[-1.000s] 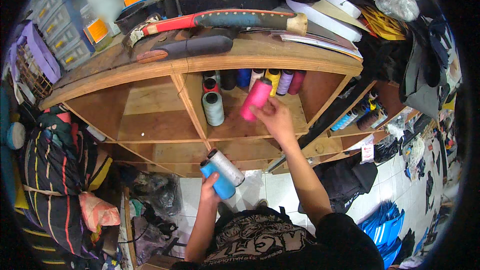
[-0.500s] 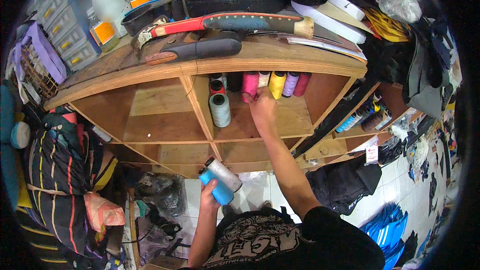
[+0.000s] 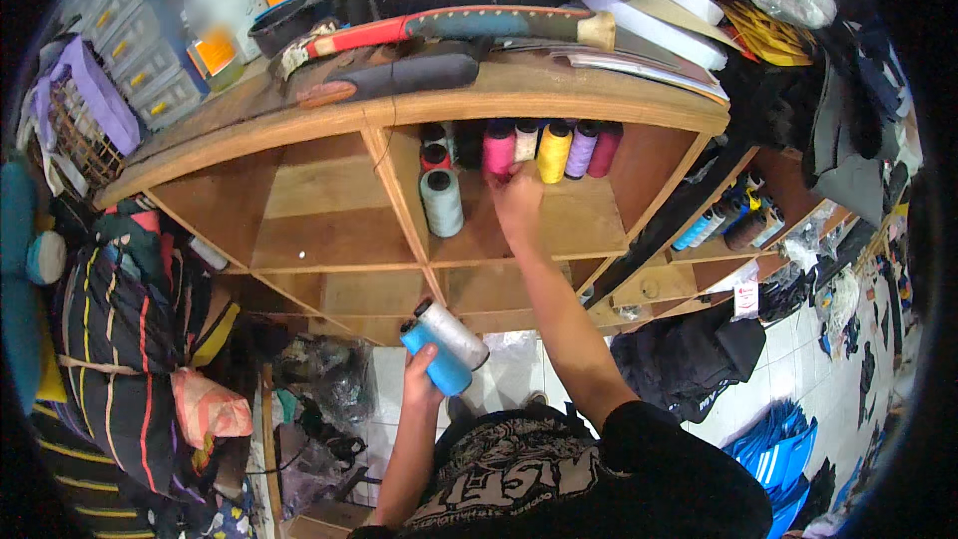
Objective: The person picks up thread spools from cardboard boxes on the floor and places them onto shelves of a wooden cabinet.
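My left hand is closed around two thread spools, a blue spool and a white spool, tilted side by side in front of the shelf. Inside the right compartment, my right hand has its fingers curled at the foot of a pink thread spool; the fingertips are partly hidden. Beside it in a row stand a cream spool, a yellow spool, a lilac spool and a dark red spool. A pale grey-blue spool stands at the compartment's left, ahead of a red spool.
The wooden shelf has a divider left of the spools. A red-and-dark curved handle and a dark grey handle lie on top. More spools stand at right; a striped cloth bundle is at left.
My right hand has shifted slightly left and down against the pink spool's foot. My left hand, with both spools, has moved a little right and up. The view has tilted slightly.
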Demonstrator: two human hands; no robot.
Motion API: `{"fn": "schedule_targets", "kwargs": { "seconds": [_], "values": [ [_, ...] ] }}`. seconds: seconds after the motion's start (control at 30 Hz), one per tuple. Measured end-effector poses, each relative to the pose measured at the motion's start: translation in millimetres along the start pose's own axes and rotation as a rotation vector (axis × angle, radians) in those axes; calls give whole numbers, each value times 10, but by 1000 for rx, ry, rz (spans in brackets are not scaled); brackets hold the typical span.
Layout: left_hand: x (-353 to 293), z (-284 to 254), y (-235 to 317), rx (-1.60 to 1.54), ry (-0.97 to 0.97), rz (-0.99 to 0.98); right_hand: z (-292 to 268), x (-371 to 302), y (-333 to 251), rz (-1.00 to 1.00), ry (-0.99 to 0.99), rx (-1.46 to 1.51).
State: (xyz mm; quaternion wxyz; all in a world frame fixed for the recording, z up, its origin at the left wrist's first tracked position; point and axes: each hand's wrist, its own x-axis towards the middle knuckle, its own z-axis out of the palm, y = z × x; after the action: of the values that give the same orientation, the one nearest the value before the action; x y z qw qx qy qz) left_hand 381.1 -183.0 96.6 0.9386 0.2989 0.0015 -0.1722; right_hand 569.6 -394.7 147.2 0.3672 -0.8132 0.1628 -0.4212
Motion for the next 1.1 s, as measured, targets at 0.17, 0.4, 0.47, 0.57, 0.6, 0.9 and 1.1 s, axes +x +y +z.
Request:
{"fn": "schedule_targets", "kwargs": {
  "seconds": [0.17, 0.4, 0.47, 0.57, 0.6, 0.9, 1.1],
  "values": [
    [-13, 126, 103, 29, -71, 10, -100, 67, -123, 74, -63, -89],
    [2, 391, 199, -67, -121, 65, -466, -141, -185, 93, -437, 130],
    [10, 337, 174, -77, -87, 16, -784, -355, -333, -83, -911, 279],
    [54, 232, 156, -21, -68, -50, -1166, -552, -634, -78, -1394, 288],
    [82, 295, 161, -1, -103, -33, -1238, -570, -700, -80, -1434, 274],
    [170, 737, 392, 429, 9, 68, -1523, -153, -559, 365, -919, 617],
    [270, 1122, 680, 726, 52, 287, -1470, -230, -982, 262, -788, 626]
  ]
}}
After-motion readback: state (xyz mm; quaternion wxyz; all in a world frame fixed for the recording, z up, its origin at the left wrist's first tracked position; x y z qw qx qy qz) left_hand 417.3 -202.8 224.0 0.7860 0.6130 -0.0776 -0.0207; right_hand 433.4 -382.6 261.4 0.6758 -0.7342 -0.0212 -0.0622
